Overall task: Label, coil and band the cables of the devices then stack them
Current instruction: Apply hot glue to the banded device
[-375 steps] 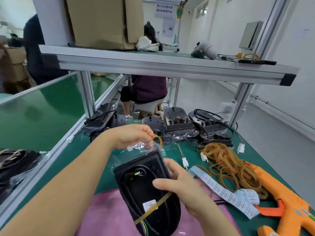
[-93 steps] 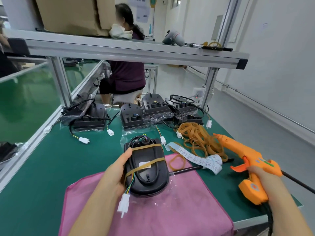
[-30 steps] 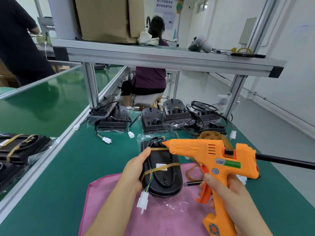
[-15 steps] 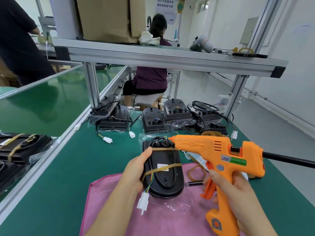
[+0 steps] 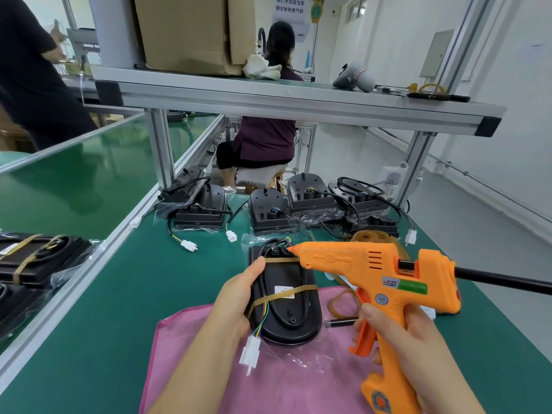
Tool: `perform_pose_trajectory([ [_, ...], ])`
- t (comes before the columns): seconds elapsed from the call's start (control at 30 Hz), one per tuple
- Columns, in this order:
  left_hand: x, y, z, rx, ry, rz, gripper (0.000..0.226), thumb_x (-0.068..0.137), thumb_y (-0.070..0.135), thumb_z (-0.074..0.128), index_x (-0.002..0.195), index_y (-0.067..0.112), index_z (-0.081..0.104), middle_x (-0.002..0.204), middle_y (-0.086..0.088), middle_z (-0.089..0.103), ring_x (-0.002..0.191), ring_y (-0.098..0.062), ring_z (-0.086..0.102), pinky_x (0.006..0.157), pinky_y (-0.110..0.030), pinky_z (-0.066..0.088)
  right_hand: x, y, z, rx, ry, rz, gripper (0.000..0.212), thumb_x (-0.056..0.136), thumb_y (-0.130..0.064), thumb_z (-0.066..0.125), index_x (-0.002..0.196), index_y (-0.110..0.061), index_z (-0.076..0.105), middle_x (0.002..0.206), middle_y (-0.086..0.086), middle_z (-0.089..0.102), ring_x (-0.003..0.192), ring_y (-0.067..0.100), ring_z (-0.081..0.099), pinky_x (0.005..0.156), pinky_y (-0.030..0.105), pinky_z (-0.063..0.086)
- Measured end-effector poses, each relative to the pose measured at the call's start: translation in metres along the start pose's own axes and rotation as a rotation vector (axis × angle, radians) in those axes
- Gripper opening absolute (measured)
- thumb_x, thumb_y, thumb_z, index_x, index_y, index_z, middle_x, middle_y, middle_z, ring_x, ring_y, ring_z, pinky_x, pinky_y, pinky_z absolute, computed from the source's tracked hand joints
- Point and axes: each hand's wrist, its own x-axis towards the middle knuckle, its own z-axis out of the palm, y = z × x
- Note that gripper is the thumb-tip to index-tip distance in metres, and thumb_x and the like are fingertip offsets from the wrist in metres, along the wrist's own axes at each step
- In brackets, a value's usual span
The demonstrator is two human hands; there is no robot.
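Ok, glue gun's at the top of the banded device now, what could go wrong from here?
1. The glue gun nozzle sits by the coloured wires at the top of the device; a hot tip could scorch their insulation or the upper rubber band.
2. The left hand grips the device's edge, thumb close to the nozzle, so a slip of the right hand may burn it.
3. Stray glue could stick the clear bag to the casing.

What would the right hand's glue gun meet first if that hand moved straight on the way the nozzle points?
The right hand grips the glue gun, nozzle aimed at the cable entry on the banded device. It would likely meet that entry first; the tip looks nearly touching, though depth is unclear.
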Motion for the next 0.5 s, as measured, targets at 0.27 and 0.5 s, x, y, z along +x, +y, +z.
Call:
perform_pose_trajectory([
  [0.27, -0.002, 0.001, 0.001, -0.008, -0.004, -0.009, 0.034, 0.086, 0.033, 0.068, 0.105, 0.005, 0.073, 0.101, -0.020, 0.073, 0.089, -0.037, 0.072, 0.082, -0.051, 0.057, 0.000, -0.002, -0.006, -0.030, 0.006, -0.028, 0.026, 0.074, -0.042, 0.064, 0.091, -0.023, 0.063, 0.071, -0.002, 0.073, 0.050, 0.016, 0.065, 0.044, 0.020, 0.049],
  [0.5, -0.007, 0.002, 0.004, -0.027, -0.028, -0.031, 0.033, 0.087, 0.033, 0.068, 0.105, 0.006, 0.072, 0.100, -0.020, 0.074, 0.081, -0.035, 0.073, 0.070, -0.045, 0.060, 0.010, 0.000, -0.008, 0.159, 0.056, -0.006, 0.031, 0.076, -0.039, 0.065, 0.101, -0.020, 0.062, 0.078, 0.009, 0.074, 0.054, 0.018, 0.067, 0.046, 0.028, 0.051],
])
